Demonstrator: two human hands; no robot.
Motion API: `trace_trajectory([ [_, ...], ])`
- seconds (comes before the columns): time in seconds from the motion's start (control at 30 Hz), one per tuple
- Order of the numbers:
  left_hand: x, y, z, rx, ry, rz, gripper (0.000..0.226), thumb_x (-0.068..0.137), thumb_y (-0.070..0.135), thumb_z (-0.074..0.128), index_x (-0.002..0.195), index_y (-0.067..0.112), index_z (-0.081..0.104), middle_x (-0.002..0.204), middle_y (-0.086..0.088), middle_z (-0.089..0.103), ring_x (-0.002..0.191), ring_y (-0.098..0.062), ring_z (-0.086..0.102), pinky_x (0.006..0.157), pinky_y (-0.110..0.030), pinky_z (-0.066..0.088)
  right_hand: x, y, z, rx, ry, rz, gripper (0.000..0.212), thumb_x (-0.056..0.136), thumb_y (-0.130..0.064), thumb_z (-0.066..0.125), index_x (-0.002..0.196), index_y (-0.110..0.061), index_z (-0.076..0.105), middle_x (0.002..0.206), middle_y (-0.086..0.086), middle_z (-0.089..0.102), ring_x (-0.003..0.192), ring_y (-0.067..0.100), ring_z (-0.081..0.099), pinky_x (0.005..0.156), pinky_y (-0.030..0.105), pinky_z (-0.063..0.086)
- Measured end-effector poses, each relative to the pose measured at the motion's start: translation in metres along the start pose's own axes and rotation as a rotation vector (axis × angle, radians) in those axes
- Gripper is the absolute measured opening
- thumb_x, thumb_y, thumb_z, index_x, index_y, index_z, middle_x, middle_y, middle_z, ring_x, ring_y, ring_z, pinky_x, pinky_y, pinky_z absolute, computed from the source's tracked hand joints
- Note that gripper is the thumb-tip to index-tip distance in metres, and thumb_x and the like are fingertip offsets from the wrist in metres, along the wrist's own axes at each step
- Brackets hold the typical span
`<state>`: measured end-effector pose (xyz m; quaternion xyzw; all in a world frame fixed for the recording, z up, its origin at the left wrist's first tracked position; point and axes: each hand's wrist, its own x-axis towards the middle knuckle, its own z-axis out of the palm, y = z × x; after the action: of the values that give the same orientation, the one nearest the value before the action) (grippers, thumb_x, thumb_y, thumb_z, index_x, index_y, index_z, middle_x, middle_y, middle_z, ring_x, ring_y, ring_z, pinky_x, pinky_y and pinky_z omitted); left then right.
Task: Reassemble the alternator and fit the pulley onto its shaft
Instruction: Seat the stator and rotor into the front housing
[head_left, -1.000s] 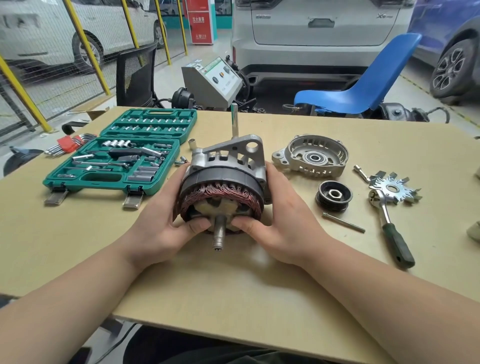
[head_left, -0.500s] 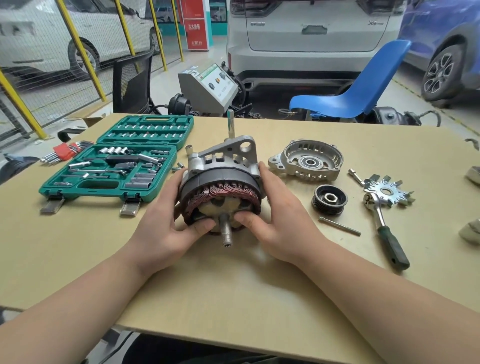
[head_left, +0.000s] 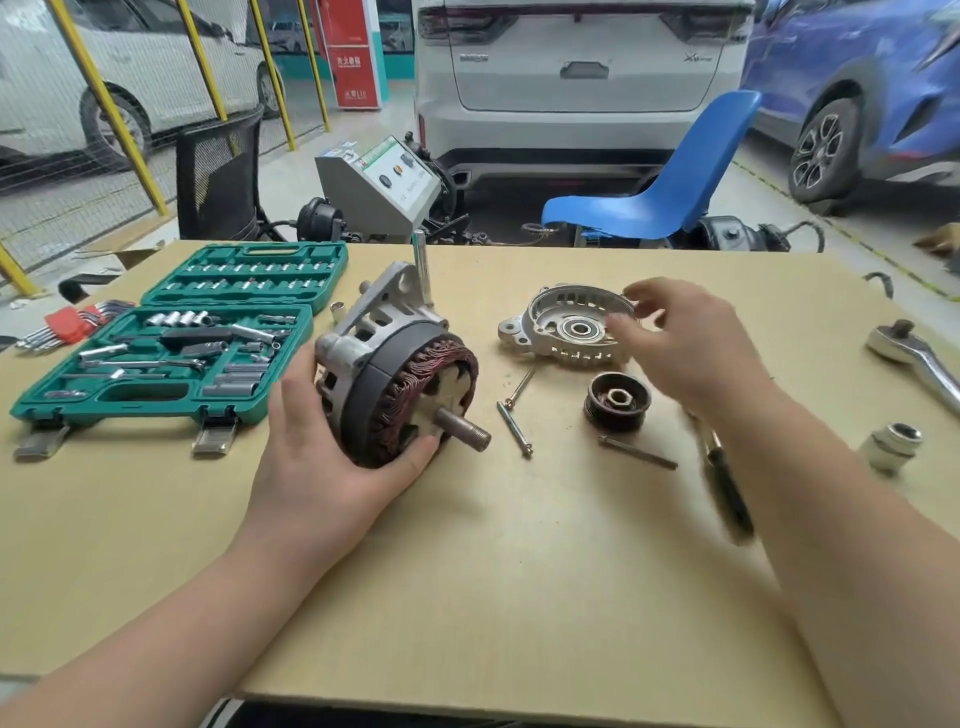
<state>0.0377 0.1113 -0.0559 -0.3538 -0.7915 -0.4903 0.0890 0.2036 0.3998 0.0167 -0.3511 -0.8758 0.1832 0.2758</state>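
My left hand (head_left: 332, 457) grips the half-built alternator (head_left: 397, 369) from below and behind, thumb under its front face, holding it tilted on the desk (head_left: 467, 597) so the threaded shaft (head_left: 464, 427) points to my right and a little toward me; that long axis is what the next move turns on, I think — the end cover (head_left: 566, 328) has to slide onto it bearing first. The cover lies to the right of the alternator and a bit farther from me, open side up, its bearing showing in the middle. My right hand (head_left: 685, 348) is plainly the nearer one; it hovers over the cover's right rim with fingers spread and relaxed, gripping nothing; it is blurred, so I cannot tell whether the fingertips touch the rim.

The alternator shows a silvery cast rear housing, a dark ring round the middle, and reddish copper windings framing the pale rotor. The pulley (head_left: 618, 401) — black, grooved, with a nut sitting in its centre — rests flat on the desk just in front of the cover, below my right hand. Two long bolts (head_left: 514, 415) lie between the shaft tip and the pulley; a third rod lies near the pulley's front. A green socket set (head_left: 166, 353) sits open at my left.
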Motion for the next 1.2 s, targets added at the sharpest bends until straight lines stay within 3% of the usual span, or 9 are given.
trace_trajectory([
  [0.07, 0.000, 0.002, -0.001, 0.053, 0.004, 0.006, 0.132, 0.052, 0.080, 0.085, 0.158, 0.049, 0.013, 0.128, 0.028, 0.025, 0.109, 0.025, 0.038, 0.103, -0.032, 0.039, -0.001, 0.015, -0.009, -0.064, -0.171, 0.033, 0.061, 0.087, -0.066, 0.068, 0.136, -0.030, 0.064, 0.124, -0.008, 0.066, 0.113, 0.017, 0.060, 0.098, 0.041, 0.050],
  [0.13, 0.001, 0.003, -0.002, 0.084, 0.000, 0.018, 0.138, 0.052, 0.078, 0.090, 0.161, 0.046, 0.012, 0.126, 0.029, 0.021, 0.107, 0.015, 0.037, 0.101, -0.037, 0.041, -0.008, 0.024, -0.007, -0.036, -0.308, 0.051, 0.073, 0.079, -0.075, 0.070, 0.139, -0.035, 0.062, 0.128, -0.011, 0.061, 0.115, 0.014, 0.059, 0.100, 0.043, 0.050],
  [0.3, 0.007, -0.004, -0.005, 0.062, 0.019, 0.086, 0.127, 0.060, 0.078, 0.079, 0.163, 0.045, 0.014, 0.147, 0.015, 0.027, 0.123, 0.007, 0.042, 0.104, -0.037, 0.042, 0.008, 0.054, -0.021, 0.072, -0.042, 0.228, 0.044, 0.090, -0.060, 0.066, 0.121, -0.029, 0.071, 0.114, -0.006, 0.072, 0.090, 0.012, 0.067, 0.071, 0.034, 0.057],
  [0.5, 0.035, 0.005, -0.010, 0.063, 0.000, 0.316, 0.110, 0.073, 0.065, 0.079, 0.162, 0.031, 0.026, 0.159, 0.001, 0.032, 0.147, -0.023, 0.040, 0.120, -0.052, 0.039, 0.019, 0.089, -0.021, -0.080, -0.154, 0.482, 0.064, 0.086, -0.055, 0.073, 0.138, -0.019, 0.064, 0.132, 0.006, 0.068, 0.119, 0.031, 0.063, 0.101, 0.045, 0.052],
  [0.6, 0.054, 0.019, -0.010, 0.148, -0.102, 0.395, 0.090, 0.077, 0.062, 0.072, 0.157, 0.034, 0.042, 0.160, 0.003, 0.038, 0.149, -0.018, 0.038, 0.119, -0.043, 0.036, 0.016, 0.089, -0.009, -0.120, -0.182, 0.478, 0.073, 0.080, -0.059, 0.075, 0.140, -0.019, 0.063, 0.127, 0.006, 0.070, 0.127, 0.032, 0.057, 0.102, 0.046, 0.052],
  [0.7, 0.057, 0.024, -0.008, 0.142, -0.134, 0.421, 0.073, 0.079, 0.058, 0.070, 0.144, 0.027, 0.061, 0.162, 0.001, 0.038, 0.145, -0.004, 0.038, 0.116, -0.038, 0.038, 0.019, 0.091, -0.001, -0.145, -0.158, 0.476, 0.070, 0.075, -0.065, 0.077, 0.128, -0.020, 0.069, 0.123, 0.004, 0.071, 0.124, 0.032, 0.059, 0.100, 0.048, 0.053],
  [0.8, 0.050, 0.024, -0.003, 0.143, -0.060, 0.428, 0.067, 0.081, 0.053, 0.071, 0.138, 0.017, 0.069, 0.162, -0.005, 0.043, 0.146, -0.014, 0.047, 0.116, -0.037, 0.042, 0.025, 0.093, 0.005, -0.182, -0.145, 0.471, 0.053, 0.072, -0.067, 0.077, 0.100, -0.022, 0.074, 0.102, 0.002, 0.073, 0.112, 0.032, 0.063, 0.093, 0.047, 0.056],
  [1.07, 0.041, 0.040, 0.024, 0.171, 0.137, 0.356, 0.053, 0.083, 0.048, 0.075, 0.128, 0.021, 0.076, 0.159, -0.004, 0.050, 0.133, -0.024, 0.059, 0.103, -0.045, 0.056, 0.032, 0.089, 0.009, -0.064, 0.191, 0.285, 0.052, 0.079, -0.050, 0.075, 0.122, -0.020, 0.074, 0.125, 0.001, 0.064, 0.124, 0.029, 0.056, 0.093, 0.038, 0.049],
  [1.2, 0.045, 0.045, 0.030, 0.183, 0.137, 0.332, 0.049, 0.083, 0.051, 0.073, 0.126, 0.027, 0.077, 0.159, -0.002, 0.051, 0.128, -0.030, 0.063, 0.095, -0.051, 0.060, 0.013, 0.046, 0.005, 0.485, 0.393, 0.113, 0.050, 0.083, -0.045, 0.079, 0.126, -0.022, 0.073, 0.118, -0.004, 0.072, 0.107, 0.014, 0.068, 0.095, 0.029, 0.053],
])
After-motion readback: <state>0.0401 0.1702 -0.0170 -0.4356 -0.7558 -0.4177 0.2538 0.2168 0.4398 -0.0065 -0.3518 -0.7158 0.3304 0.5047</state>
